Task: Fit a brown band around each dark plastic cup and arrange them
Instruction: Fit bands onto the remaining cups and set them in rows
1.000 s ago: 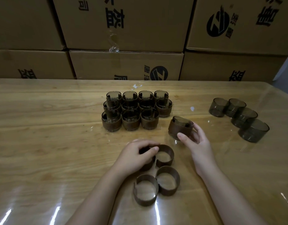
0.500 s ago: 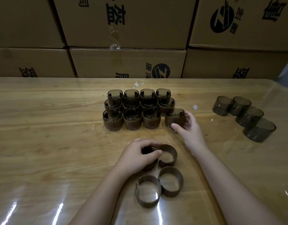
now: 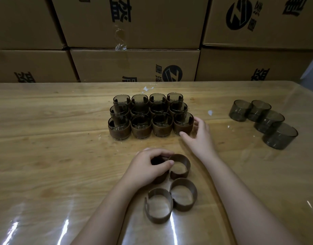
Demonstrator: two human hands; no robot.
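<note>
- My right hand (image 3: 199,138) is curved round the banded cup (image 3: 183,123), thumb at its near side and fingers round its far right side. The hold looks light, more a cradle than a squeeze.
- That cup stands upright at the front right corner of the block (image 3: 141,121) of banded cups, close against its neighbour on the left and the one behind.
- To finish this well, I'd nudge it with my thumb until its front lines up with the other three in the front row, then check that the gaps match.
- I'd let go by opening my fingers outward and to the right, not upward. A lift could drag the cup or tip it against the row.
- The cups stand tight together, so a careless push could shove the whole block askew. Small pressure only.
- My left hand (image 3: 148,168) is curled over a band (image 3: 160,178) and grips it on the table (image 3: 46,138), ready for the next cup.
- Three loose bands (image 3: 184,194) lie just beside it, and four bare cups (image 3: 263,121) wait well off to the right, so my right hand should go there next.
</note>
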